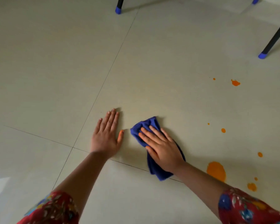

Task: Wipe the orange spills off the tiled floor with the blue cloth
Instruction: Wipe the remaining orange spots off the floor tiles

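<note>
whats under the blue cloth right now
The blue cloth lies crumpled on the tiled floor, pressed flat by the right hand. Only bare tile shows around its edges. Whether any orange spill lies beneath cannot be seen, since the cloth covers it.

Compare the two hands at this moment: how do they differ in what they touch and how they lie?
The left hand lies flat on the bare tiled floor with nothing under it; the right hand presses on the blue cloth. The left points straight ahead, the right angles up to the left. The left is farther from the large orange spill. Both have straight fingers and orange-stained thumbs.
</note>
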{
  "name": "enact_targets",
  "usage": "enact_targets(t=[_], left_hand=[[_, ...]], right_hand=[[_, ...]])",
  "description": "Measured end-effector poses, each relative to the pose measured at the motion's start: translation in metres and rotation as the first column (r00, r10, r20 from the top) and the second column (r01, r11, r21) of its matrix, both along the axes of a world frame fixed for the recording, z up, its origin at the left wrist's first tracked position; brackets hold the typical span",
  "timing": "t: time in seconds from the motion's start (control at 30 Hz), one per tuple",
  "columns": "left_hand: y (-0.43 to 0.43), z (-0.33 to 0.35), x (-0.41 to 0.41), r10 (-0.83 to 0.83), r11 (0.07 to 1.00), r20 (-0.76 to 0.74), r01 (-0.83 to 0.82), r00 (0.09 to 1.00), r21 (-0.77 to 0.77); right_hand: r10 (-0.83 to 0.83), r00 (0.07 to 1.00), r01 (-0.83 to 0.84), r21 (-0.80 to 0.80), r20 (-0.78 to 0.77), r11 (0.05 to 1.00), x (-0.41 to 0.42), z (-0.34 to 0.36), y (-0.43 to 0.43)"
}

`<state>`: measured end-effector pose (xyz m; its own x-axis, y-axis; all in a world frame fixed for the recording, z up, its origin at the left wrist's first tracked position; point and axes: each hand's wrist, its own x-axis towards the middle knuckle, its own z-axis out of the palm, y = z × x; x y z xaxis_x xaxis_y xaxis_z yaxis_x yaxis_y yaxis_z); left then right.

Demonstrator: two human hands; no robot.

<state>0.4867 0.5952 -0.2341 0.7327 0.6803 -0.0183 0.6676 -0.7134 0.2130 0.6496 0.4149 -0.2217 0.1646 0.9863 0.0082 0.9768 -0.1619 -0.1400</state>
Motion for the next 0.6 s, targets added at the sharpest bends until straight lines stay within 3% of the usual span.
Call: enact_targets(t=[0.17,0.27,0.3,0.37,0.43,0.47,0.5,0.53,0.57,0.6], left_hand=[[0.034,0.005,0.002,0.123,0.99,-0.086,-0.128,0.989,-0.066],[0.029,0.004,0.003,0.137,0.984,-0.078,-0.144,0.988,-0.101],[0.024,0.004,0.001,0.152,0.982,-0.066,-0.158,0.986,-0.104],[0.013,0.003,-0.008,0.172,0.981,-0.051,-0.176,0.984,-0.086],[0.003,0.0,-0.019,0.159,0.984,-0.049,-0.162,0.986,-0.072],[-0.002,0.0,-0.024,0.153,0.985,-0.045,-0.156,0.987,-0.072],[-0.006,0.0,-0.028,0.154,0.985,-0.036,-0.156,0.987,-0.071],[-0.012,0.0,-0.031,0.157,0.984,-0.03,-0.159,0.987,-0.074],[-0.017,0.001,-0.033,0.162,0.983,-0.023,-0.164,0.986,-0.08],[-0.022,0.001,-0.034,0.168,0.982,-0.014,-0.169,0.986,-0.089]], right_hand=[[-0.306,0.951,0.307,0.016,-0.049,0.952,0.038,-0.002,0.029],[-0.378,0.925,0.379,0.048,-0.03,0.924,0.024,-0.004,0.037],[-0.307,0.952,0.307,0.047,-0.007,0.951,0.012,-0.005,0.03],[0.084,0.996,-0.084,-0.006,0.033,0.996,-0.017,-0.005,-0.003],[0.421,0.907,-0.421,-0.102,-0.024,0.901,-0.012,0.001,-0.028],[0.45,0.893,-0.447,-0.108,0.0,0.888,0.001,0.001,-0.03],[0.364,0.931,-0.357,-0.113,0.04,0.927,0.016,-0.001,-0.025],[0.161,0.985,-0.155,-0.093,0.062,0.984,0.029,-0.004,-0.016],[-0.105,0.993,0.109,-0.061,0.058,0.992,0.041,-0.004,-0.003],[-0.334,0.942,0.335,-0.029,0.03,0.942,0.046,0.0,0.009]])
